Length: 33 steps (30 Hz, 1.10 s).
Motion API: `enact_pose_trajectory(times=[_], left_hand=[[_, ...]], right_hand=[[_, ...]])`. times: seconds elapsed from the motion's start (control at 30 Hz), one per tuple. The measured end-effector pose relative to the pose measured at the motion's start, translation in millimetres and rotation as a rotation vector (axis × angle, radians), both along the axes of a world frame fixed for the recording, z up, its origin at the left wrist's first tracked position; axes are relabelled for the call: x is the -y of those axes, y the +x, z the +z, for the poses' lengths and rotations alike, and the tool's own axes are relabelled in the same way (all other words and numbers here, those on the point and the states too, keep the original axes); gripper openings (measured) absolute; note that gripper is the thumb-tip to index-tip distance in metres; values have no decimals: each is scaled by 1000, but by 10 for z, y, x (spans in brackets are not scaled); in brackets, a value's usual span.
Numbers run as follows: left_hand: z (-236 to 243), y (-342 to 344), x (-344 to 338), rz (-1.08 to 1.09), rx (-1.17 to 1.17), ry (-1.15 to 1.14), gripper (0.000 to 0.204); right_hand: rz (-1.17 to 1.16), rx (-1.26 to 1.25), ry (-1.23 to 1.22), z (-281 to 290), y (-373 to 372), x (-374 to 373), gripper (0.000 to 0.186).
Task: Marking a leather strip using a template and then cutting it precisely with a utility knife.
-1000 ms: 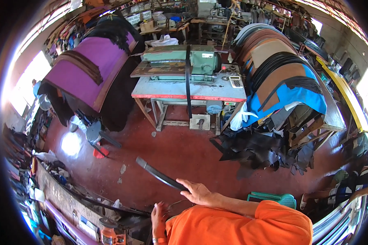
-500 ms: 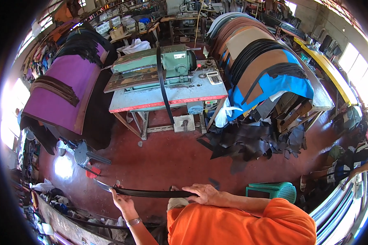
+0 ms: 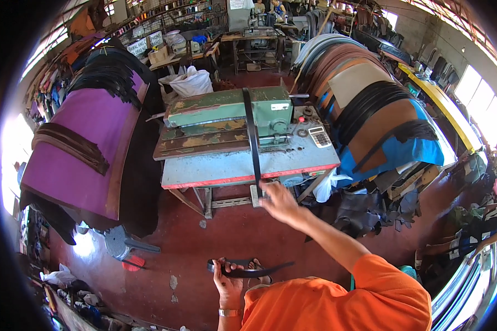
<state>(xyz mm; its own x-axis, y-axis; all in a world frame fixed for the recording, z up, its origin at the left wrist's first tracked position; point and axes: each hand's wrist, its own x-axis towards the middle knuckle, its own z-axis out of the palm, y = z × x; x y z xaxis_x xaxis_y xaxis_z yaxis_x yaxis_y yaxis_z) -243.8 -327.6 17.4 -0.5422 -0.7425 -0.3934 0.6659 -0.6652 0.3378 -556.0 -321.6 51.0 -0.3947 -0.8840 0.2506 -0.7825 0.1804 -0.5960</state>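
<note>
Left fingers (image 3: pixel 217 272) grip one strap (image 3: pixel 264 272); right fingers (image 3: pixel 268 193) seemingly touch the draped strap (image 3: pixel 252 135).

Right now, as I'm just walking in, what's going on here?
A person in an orange shirt holds a dark strip in the left hand, low above the red floor. The right hand is stretched forward to the lower part of a long black strap draped over a green machine on a table; blur hides whether it grips the strap.
</note>
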Motion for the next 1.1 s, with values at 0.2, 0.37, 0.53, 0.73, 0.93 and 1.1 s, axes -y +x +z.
enact_pose_trajectory(times=[0.2, 0.37, 0.53, 0.73, 0.93, 1.1], left_hand=[[138, -50, 327, -68, 88, -42, 32], [236, -193, 566, -128, 357, -273, 43], [525, -601, 907, -149, 444, -515, 43], [692, -1176, 1307, -300, 575, -843, 50], [878, -1974, 1210, -496, 128, -780, 50], [1069, -2157, 1050, -347, 346, -756, 30]], right_hand=[[-474, 122, 81, 518, -948, 1860, 96], [-673, 295, 274, 509, -1328, 2487, 95], [-408, 441, -155, 411, -1519, 2327, 60], [-200, 125, -483, 571, -390, 1088, 65], [-143, 159, -318, 657, 568, -459, 75], [-292, 279, -33, 431, 890, -1335, 69]])
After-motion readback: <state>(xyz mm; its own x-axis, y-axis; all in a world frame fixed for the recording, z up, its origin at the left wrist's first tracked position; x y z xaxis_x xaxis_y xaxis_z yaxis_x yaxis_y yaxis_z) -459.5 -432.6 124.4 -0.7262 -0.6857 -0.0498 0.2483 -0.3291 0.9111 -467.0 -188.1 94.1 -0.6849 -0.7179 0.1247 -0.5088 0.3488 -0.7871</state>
